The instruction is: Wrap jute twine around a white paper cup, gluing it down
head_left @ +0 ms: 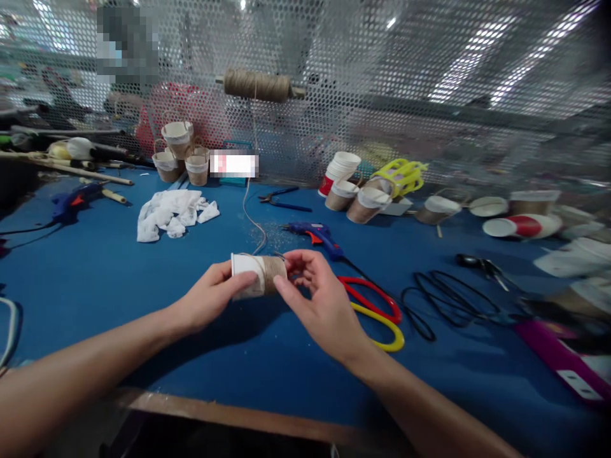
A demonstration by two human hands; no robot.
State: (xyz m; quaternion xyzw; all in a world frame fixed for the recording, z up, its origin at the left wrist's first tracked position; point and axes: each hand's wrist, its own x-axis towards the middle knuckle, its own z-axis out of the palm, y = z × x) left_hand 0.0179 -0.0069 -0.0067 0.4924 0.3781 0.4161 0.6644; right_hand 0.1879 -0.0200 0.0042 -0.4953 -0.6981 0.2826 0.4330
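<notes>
A white paper cup (247, 265) lies on its side between my hands, its rim toward the left. Brown twine (273, 267) is wound closely around the half nearer its base. My left hand (220, 287) grips the rim half, thumb across the front. At the base end, my right hand (316, 294) has its thumb on the wound twine and its fingers curled behind. From the cup a loose strand (247, 207) runs up to a twine spool (258, 86) mounted on the mesh wall. Just beyond my right hand lies a blue glue gun (316, 234).
Red-and-yellow-handled scissors (392, 338) lie right of my right hand, near a coiled black cable (449, 296) and purple power strip (561, 359). Pliers (286, 200), crumpled white cloth (169, 213) and twine-wrapped cups (177, 137) stand or lie farther back. Another glue gun (71, 202) is at left.
</notes>
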